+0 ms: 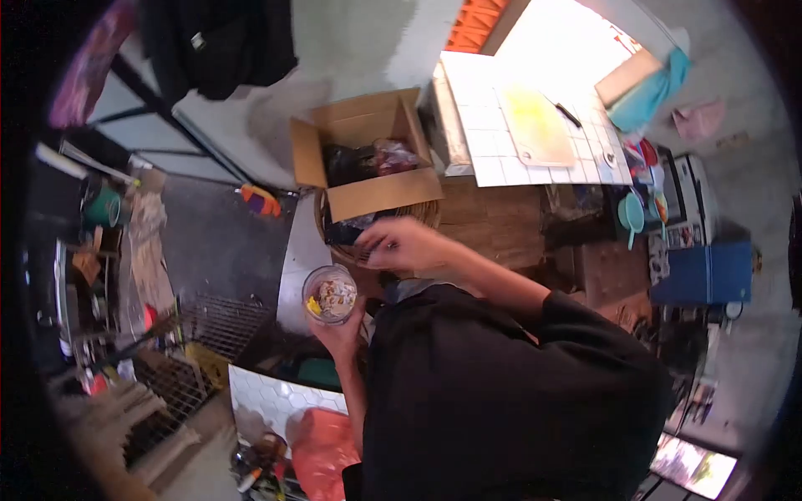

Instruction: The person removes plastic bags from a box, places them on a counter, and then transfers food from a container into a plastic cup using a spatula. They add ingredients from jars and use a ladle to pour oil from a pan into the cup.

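Note:
My left hand (338,336) grips a clear round jar (330,293) from below; it holds pale and yellow pieces. My right hand (399,244) reaches left over a woven basket (430,214), its fingers curled and blurred next to a dark packet (344,231) lying in the basket. Whether those fingers pinch anything is not clear. An open cardboard box (380,194) with dark and red packets inside rests on the basket's far side. My black shirt (501,392) fills the lower middle of the view and hides what is under it.
A white tiled counter (489,159) carries a pale cutting board (535,125) and a dark knife (569,115). Teal cups (632,213) and a blue box (706,272) stand at the right. Wire racks (213,330) and a red plastic bag (322,451) lie at the lower left.

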### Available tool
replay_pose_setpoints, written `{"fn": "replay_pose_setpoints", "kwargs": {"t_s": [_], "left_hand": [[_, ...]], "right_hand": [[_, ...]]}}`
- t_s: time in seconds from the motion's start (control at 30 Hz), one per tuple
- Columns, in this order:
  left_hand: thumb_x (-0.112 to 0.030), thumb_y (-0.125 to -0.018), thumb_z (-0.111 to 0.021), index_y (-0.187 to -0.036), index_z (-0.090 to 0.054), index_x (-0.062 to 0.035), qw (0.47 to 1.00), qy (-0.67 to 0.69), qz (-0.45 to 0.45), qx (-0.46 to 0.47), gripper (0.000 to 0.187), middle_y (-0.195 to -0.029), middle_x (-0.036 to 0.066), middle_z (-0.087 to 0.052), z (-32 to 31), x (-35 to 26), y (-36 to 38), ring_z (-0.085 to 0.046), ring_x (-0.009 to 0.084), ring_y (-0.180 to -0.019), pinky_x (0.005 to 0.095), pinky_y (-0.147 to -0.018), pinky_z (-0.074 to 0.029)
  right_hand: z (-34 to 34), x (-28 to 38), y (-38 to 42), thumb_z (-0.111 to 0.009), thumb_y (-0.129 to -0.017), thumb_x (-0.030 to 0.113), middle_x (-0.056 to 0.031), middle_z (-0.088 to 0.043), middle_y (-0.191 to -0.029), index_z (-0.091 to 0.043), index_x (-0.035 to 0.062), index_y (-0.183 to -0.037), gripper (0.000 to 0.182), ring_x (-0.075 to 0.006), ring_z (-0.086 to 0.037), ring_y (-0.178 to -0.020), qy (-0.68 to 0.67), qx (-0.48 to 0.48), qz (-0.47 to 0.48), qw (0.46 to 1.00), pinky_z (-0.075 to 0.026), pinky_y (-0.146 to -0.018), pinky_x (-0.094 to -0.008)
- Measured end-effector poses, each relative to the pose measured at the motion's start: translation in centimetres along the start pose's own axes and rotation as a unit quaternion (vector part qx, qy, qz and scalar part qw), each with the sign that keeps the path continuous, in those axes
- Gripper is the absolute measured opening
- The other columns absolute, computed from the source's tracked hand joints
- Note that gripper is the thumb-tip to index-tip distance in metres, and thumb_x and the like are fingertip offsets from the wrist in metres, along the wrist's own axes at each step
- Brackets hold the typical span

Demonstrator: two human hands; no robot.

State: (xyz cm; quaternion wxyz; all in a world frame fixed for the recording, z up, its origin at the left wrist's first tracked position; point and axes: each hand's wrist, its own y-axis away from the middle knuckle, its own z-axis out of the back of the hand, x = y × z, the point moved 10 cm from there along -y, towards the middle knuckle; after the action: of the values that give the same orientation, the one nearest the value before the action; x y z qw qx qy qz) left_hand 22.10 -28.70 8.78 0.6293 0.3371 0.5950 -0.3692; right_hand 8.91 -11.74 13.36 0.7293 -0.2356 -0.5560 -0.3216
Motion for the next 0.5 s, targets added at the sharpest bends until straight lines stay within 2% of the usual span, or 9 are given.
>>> {"fn": "replay_pose_setpoints", "kwargs": {"t_s": [0.03,0.07,0.1,0.13,0.2,0.3,0.4,0.47,0.5], "left_hand": [[-0.008,-0.064,-0.09,-0.126,-0.05,0.0048,0.999,0.007,0.032,0.036,0.075,-0.119,0.013,-0.059,-1.5,0.5,-0.4,-0.059,0.0216,-0.107,0.0344,-0.097,-0.047],[-0.008,-0.064,-0.09,-0.126,-0.05,0.0048,0.998,0.003,0.029,0.047,0.075,-0.119,0.013,-0.059,-2.6,0.1,-1.0,-0.059,0.0216,-0.107,0.0344,-0.097,-0.047],[-0.009,-0.064,-0.09,-0.126,-0.05,0.0049,0.997,-0.015,0.002,0.082,0.076,-0.12,0.013,-0.058,-3.7,-1.3,-1.2,-0.058,0.0215,-0.108,0.0344,-0.097,-0.047],[-0.01,-0.064,-0.091,-0.127,-0.049,0.0049,0.993,-0.035,-0.024,0.115,0.077,-0.121,0.014,-0.057,-4.7,-2.0,-1.4,-0.057,0.0215,-0.109,0.0344,-0.098,-0.047],[-0.004,-0.067,-0.089,-0.132,-0.047,0.0043,0.987,-0.032,-0.043,0.155,0.078,-0.124,0.013,-0.056,-6.6,-2.4,-2.0,-0.057,0.021,-0.112,0.0332,-0.097,-0.048],[-0.006,-0.069,-0.088,-0.131,-0.047,0.0035,0.98,-0.009,-0.017,0.196,0.075,-0.122,0.012,-0.057,-9.5,-1.8,-2.6,-0.059,0.0205,-0.109,0.034,-0.096,-0.049],[-0.006,-0.07,-0.087,-0.131,-0.046,0.0035,0.977,-0.01,-0.017,0.215,0.074,-0.122,0.012,-0.057,-12.3,-2.6,-3.1,-0.06,0.0206,-0.108,0.0342,-0.096,-0.049],[-0.007,-0.071,-0.087,-0.132,-0.045,0.0035,0.972,0.011,0.002,0.233,0.075,-0.123,0.013,-0.057,-14.1,-2.0,-3.2,-0.059,0.021,-0.11,0.0346,-0.097,-0.048],[-0.008,-0.067,-0.089,-0.132,-0.045,0.0041,0.969,0.007,0.011,0.247,0.08,-0.124,0.014,-0.056,-15.3,-1.5,-3.1,-0.058,0.0216,-0.111,0.0352,-0.098,-0.048]], "right_hand": [[5.7,-4.3,1.4,-0.07,-0.089,0.014,-0.0049,-0.072,-0.09,-0.07,0.0041,-0.109,0.022,-0.0126,-0.065,-0.075,-0.007,-0.132,-0.099,0.986,-0.054,-0.068,-0.0299],[12.1,-5.8,3.5,-0.067,-0.092,0.015,-0.0015,-0.07,-0.082,-0.07,0.0032,-0.1,0.015,-0.0097,-0.06,-0.07,0.108,-0.259,-0.052,0.959,-0.052,-0.064,-0.0287],[17.5,-10.0,6.6,-0.065,-0.093,0.016,-0.0023,-0.069,-0.079,-0.069,0.0025,-0.088,0.015,-0.0109,-0.059,-0.068,0.053,-0.385,-0.093,0.917,-0.05,-0.063,-0.0296],[22.8,-9.9,9.9,-0.064,-0.094,0.016,-0.0047,-0.066,-0.073,-0.066,0.0002,-0.079,0.022,-0.0123,-0.058,-0.067,0.161,-0.492,-0.075,0.852,-0.048,-0.062,-0.0306],[29.7,-9.3,15.1,-0.063,-0.094,0.019,-0.0096,-0.058,-0.062,-0.059,-0.0035,-0.072,0.031,-0.0153,-0.054,-0.06,0.324,-0.584,-0.059,0.742,-0.043,-0.06,-0.0348],[36.1,-13.1,22.1,-0.066,-0.092,0.021,-0.0102,-0.057,-0.058,-0.056,-0.0034,-0.067,0.036,-0.02,-0.051,-0.055,0.213,-0.685,-0.163,0.677,-0.042,-0.058,-0.0373],[38.6,-16.9,28.4,-0.067,-0.088,0.019,-0.013,-0.063,-0.076,-0.06,0.0002,-0.076,0.024,-0.0258,-0.059,-0.071,0.153,-0.726,-0.28,0.61,-0.046,-0.067,-0.0389],[41.2,-16.7,30.7,-0.06,-0.088,0.016,-0.018,-0.06,-0.105,-0.059,0.0017,-0.102,0.02,-0.0315,-0.059,-0.099,0.38,-0.723,-0.274,0.508,-0.049,-0.082,-0.0454],[42.6,-16.3,31.7,-0.061,-0.086,0.014,-0.0204,-0.052,-0.119,-0.05,0.0049,-0.12,0.037,-0.0355,-0.052,-0.113,0.371,-0.697,-0.334,0.515,-0.047,-0.091,-0.0477]]}}
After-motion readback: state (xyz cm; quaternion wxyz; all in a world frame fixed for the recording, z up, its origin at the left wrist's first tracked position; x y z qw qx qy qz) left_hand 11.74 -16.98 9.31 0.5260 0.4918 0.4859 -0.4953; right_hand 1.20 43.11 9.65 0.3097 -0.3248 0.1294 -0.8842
